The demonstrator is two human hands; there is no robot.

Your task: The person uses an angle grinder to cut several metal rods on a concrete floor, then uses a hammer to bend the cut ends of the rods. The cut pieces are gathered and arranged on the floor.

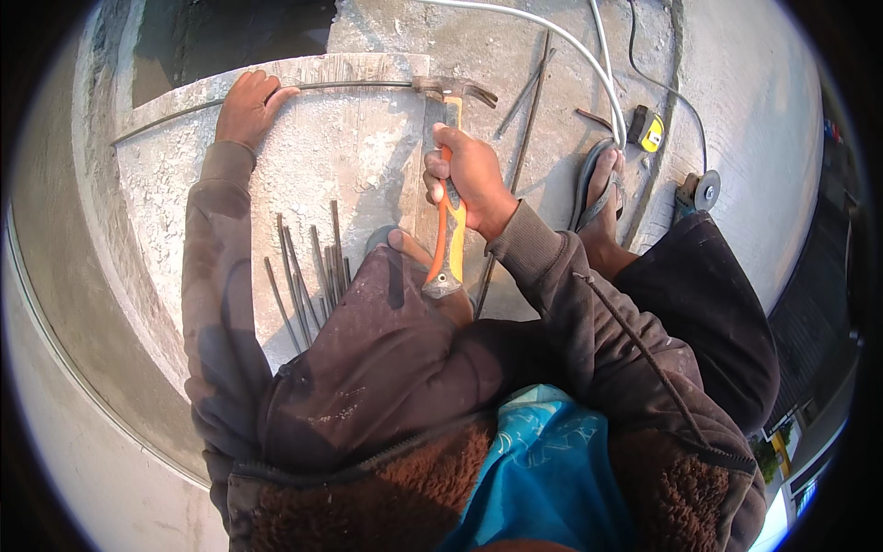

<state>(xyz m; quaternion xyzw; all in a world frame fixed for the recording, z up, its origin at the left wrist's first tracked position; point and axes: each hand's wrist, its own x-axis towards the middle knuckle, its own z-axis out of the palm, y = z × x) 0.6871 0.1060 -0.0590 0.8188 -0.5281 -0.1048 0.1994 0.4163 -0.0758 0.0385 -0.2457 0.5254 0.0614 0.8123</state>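
Observation:
My left hand [246,109] grips a long thin steel rod [166,120] lying along the pale, dusty board or block [152,166] at the upper left. My right hand [469,179] is closed round the orange and yellow handle of a claw hammer [445,235]. The hammer's head [451,90] is at the right end of the rod; whether it touches the rod or the surface beneath, I cannot tell. Several short steel rods [292,276] lie between my left forearm and my left leg.
A dark recess [225,46] opens beyond the rod. Loose bars [524,129], white cable [561,28] and a dark cord [671,92] lie right of the hammer. A yellow tape measure [651,129] and an angle grinder [699,191] lie near my sandalled right foot [602,189].

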